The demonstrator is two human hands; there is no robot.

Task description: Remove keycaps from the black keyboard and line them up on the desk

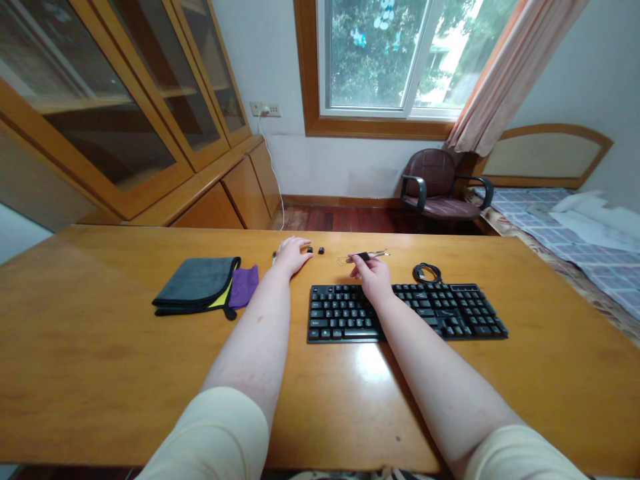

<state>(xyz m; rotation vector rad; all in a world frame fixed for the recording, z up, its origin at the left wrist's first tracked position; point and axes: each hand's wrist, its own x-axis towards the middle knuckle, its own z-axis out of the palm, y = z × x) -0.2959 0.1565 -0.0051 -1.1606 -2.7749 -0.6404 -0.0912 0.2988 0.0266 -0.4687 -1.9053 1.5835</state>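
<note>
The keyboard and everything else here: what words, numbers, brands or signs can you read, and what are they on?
None can be read for sure.
Keyboard: pale marks on the keys and a blurred one toward its right side, too small to read.
Wire-ended tool in the right hand: no readable lettering.
Wall socket: no readable lettering.

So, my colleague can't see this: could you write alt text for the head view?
A person's right hand holds a wire tool past the far edge of a black keyboard, while the left hand is beside small black pieces. On the wooden desk are a grey cloth, a purple cloth and a coiled cable.
</note>
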